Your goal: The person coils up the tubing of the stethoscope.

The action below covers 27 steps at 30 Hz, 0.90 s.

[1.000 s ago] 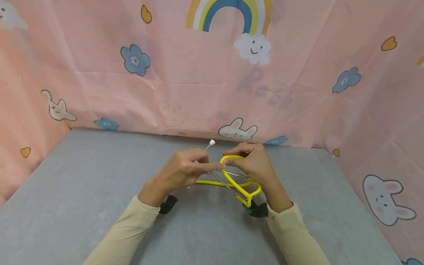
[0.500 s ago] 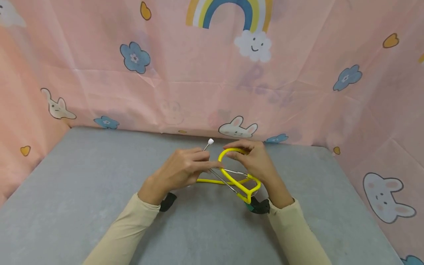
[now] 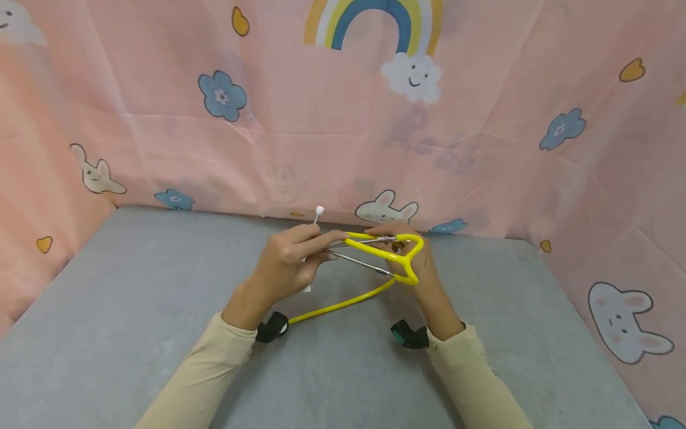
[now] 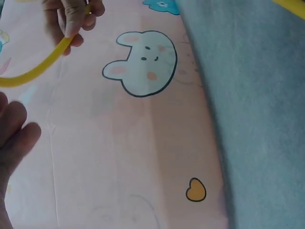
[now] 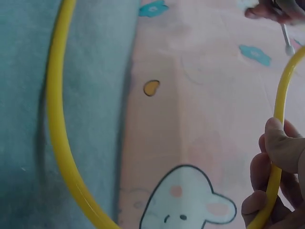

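L hand (image 3: 289,262) grips the metal tubes (image 3: 356,260) of the stethoscope (image 3: 375,251) up by the ear end, fingers curled round, grip narrow. R hand (image 3: 427,274) pinches the yellow tube; the R wrist view shows thumb and fingers closed on it, approx. a snug hold. The stethoscope is up off the table (image 3: 332,381), strung betw. both grips.

Risks, my guess: the tube looks springy, so if R pinch eases, the bend by L fingertips could pop straight & undo the fold. Metal tubes are thin and prob. slick; a loose L grip might let them twist or spread. The tail (image 3: 343,305) sweeps from below R grip back toward L wrist, right by the black camera (image 3: 272,327), so it could snag there if hands part quickly. Chest end mostly hidden there, can't tell how it lies.

Direction: long axis of the metal part runs crosswise, L grip to R grip, fork (image 3: 408,261) at the R end, in front of R hand. From the fork the tube doubles back toward L fingertips, then turns to R hand. One white ear tip (image 3: 320,210) sticks up & away beyond L grip; the other tip (image 3: 307,289) pokes out just below it.
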Each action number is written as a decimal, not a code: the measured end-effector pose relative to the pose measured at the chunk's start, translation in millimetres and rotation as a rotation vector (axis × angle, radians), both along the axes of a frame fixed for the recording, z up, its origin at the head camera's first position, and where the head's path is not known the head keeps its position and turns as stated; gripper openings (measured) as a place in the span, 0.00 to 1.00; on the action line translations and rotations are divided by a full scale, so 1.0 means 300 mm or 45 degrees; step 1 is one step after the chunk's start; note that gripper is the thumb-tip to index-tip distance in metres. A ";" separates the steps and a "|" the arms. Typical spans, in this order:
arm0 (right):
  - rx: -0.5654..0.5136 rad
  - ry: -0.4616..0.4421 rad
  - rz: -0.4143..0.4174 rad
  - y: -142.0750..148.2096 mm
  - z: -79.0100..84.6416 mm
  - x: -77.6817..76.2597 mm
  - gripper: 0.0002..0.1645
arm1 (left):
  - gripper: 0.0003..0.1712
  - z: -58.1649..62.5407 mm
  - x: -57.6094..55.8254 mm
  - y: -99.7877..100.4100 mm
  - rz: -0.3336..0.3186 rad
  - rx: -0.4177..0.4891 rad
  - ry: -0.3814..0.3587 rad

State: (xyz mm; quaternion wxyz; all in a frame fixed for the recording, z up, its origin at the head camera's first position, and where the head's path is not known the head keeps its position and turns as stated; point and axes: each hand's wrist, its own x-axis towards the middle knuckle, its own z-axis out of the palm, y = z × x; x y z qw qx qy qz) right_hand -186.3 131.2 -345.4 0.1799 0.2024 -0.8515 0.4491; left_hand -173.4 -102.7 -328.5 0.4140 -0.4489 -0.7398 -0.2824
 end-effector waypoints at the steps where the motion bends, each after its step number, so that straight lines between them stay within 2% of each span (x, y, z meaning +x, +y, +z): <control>1: 0.056 0.024 -0.017 -0.006 -0.004 0.002 0.11 | 0.22 0.001 -0.001 0.000 0.022 0.033 -0.001; 4: 0.218 0.061 -0.051 -0.017 -0.017 0.004 0.13 | 0.22 0.002 -0.005 -0.001 0.087 0.103 -0.024; 6: 0.248 0.073 -0.030 -0.022 -0.022 0.007 0.15 | 0.22 0.001 -0.006 -0.002 0.130 0.135 -0.044; 15: 0.348 0.122 0.288 -0.052 -0.026 0.024 0.11 | 0.20 -0.009 -0.008 -0.004 0.279 0.189 -0.098; 21: 0.399 0.164 0.457 -0.072 -0.007 0.044 0.10 | 0.10 -0.004 -0.005 -0.013 0.292 0.299 -0.175; 23: 0.405 0.162 0.469 -0.076 -0.003 0.050 0.10 | 0.07 -0.004 -0.006 -0.017 0.282 0.314 -0.203; 27: 0.399 0.169 0.463 -0.084 0.005 0.060 0.11 | 0.07 -0.009 -0.009 -0.023 0.271 0.312 -0.200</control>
